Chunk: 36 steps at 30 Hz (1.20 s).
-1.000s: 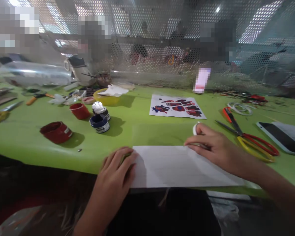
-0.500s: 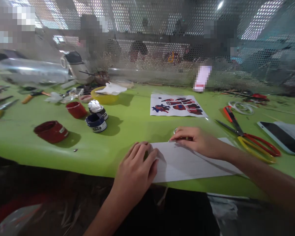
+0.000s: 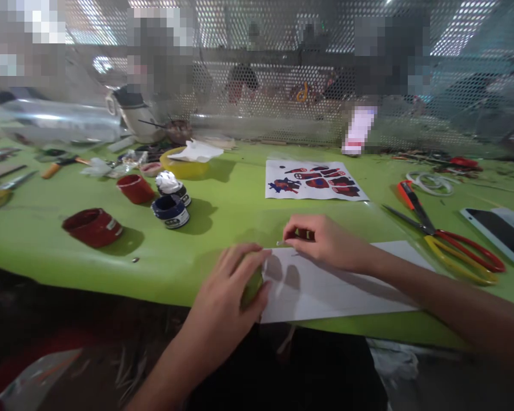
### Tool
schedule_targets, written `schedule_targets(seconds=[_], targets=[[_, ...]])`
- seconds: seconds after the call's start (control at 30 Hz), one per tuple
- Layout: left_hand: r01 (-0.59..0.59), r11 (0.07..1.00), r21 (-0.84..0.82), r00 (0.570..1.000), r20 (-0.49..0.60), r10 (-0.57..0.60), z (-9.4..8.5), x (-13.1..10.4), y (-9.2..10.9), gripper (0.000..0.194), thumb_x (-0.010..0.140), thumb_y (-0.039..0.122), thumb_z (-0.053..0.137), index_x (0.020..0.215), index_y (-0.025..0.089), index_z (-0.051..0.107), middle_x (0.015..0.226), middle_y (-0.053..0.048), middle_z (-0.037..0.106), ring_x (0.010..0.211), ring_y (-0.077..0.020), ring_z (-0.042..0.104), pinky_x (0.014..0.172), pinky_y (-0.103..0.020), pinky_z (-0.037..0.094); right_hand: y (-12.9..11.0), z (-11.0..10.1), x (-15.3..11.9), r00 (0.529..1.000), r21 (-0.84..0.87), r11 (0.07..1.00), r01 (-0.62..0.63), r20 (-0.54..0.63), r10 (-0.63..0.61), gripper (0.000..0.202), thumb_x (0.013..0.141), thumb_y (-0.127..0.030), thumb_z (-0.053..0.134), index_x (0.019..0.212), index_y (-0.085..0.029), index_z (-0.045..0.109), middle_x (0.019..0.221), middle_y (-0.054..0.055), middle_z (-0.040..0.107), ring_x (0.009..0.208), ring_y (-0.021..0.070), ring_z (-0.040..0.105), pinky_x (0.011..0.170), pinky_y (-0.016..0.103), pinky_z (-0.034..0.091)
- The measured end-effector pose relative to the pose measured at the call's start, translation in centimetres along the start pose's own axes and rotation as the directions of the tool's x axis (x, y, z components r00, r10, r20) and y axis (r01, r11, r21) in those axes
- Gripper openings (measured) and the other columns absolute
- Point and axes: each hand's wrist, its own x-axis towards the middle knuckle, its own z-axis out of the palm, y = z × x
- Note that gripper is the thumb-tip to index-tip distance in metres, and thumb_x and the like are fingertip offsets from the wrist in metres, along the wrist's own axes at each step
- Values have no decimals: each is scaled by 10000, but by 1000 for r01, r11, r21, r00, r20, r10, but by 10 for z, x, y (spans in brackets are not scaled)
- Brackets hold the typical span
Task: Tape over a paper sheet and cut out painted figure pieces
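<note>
A sheet of white paper (image 3: 325, 294) lies along the front of the green table. My left hand (image 3: 227, 297) is at its left edge, thumb and fingers apart, with fingertips near the upper left corner. Over the paper's top edge, my right hand (image 3: 321, 242) is closed in a pinch. A small whitish tip (image 3: 279, 244) shows at its fingertips; what the fingers hold is too small to name. Behind the hands lies a printed sheet (image 3: 314, 181) with red, blue and black figure parts.
Scissors (image 3: 430, 228) with red and yellow handles lie at right, beside a phone (image 3: 501, 234). At left stand a dark red pot (image 3: 93, 228), a smaller red pot (image 3: 135, 188), a navy paint jar (image 3: 170, 212) and a yellow bowl (image 3: 184, 166). Perforated metal mesh (image 3: 274, 85) closes off the back.
My right hand has moved left along the paper's top edge, towards its left corner. The left hand has shifted slightly left, and its thumb and fingers have spread wider.
</note>
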Motion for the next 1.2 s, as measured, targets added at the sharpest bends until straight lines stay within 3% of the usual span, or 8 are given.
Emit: schedule_targets(seconds=[0.07, 0.13, 0.3, 0.53, 0.67, 0.9, 1.03, 1.2], targets=[[100, 986, -134, 991, -73, -111, -3, 13, 1, 191, 972, 225, 573, 1154, 196, 627, 1120, -82, 661, 1031, -213, 637, 877, -377, 552, -1, 2, -3, 1000, 17, 999, 31, -6, -30, 79, 938, -222, 611, 909, -191, 677, 869, 13, 687, 712, 142, 562, 672, 275, 427], [149, 962, -229, 985, -49, -164, -2, 27, 0, 98, 958, 240, 607, 1023, 189, 659, 987, -51, 676, 877, -177, 645, 773, -327, 538, -3, 3, -6, 997, 29, 997, 70, -15, -70, 79, 942, -224, 611, 914, -195, 679, 860, 9, 676, 707, 141, 552, 664, 273, 417], [147, 929, -339, 989, 33, -145, 8, 46, -4, 103, 911, 150, 572, 829, 180, 627, 806, -5, 633, 732, -136, 600, 661, -278, 464, -3, 8, -9, 990, 31, 991, 133, -45, -132, 68, 932, -176, 616, 912, -184, 681, 880, 17, 688, 753, 149, 580, 704, 277, 421], [159, 945, -284, 984, 118, -131, 6, 43, -12, 102, 922, 138, 514, 880, 192, 590, 882, 0, 612, 793, -133, 588, 715, -282, 446, 6, 18, -6, 988, -7, 989, 151, -43, -151, 85, 951, -145, 603, 949, -169, 685, 903, 36, 705, 794, 161, 610, 736, 279, 443], [177, 936, -304, 978, 162, -132, 1, 44, -17, 104, 898, 121, 525, 873, 200, 587, 871, 13, 608, 783, -123, 573, 717, -267, 443, 8, 25, -6, 965, -118, 964, 238, -83, -249, 197, 971, -163, 597, 1157, -143, 658, 960, 69, 716, 820, 179, 635, 763, 296, 471], [336, 870, -360, 940, 188, -285, -4, 50, -19, 119, 912, 237, 549, 816, 193, 603, 729, 16, 625, 672, -131, 558, 634, -270, 431, 6, 27, -8, 882, -496, 777, 388, -46, -470, 246, 1061, -224, 453, 1098, -132, 678, 898, 93, 698, 743, 178, 628, 659, 292, 466], [345, 863, -369, 939, 140, -315, -3, 47, -20, 106, 927, 244, 568, 914, 194, 661, 836, -8, 698, 744, -144, 628, 671, -281, 471, 11, 27, -6, 882, -422, 825, 375, -110, -457, 204, 1055, -243, 494, 1084, -135, 665, 901, 85, 706, 788, 173, 645, 709, 291, 487], [246, 947, -206, 965, -38, -259, -4, 28, -19, 125, 942, 200, 575, 1055, 206, 627, 956, -20, 667, 808, -161, 639, 737, -329, 499, 11, 26, -2, 929, -293, 903, 315, -99, -356, 158, 1031, -216, 526, 1073, -154, 665, 952, 79, 721, 841, 175, 649, 762, 297, 487]])
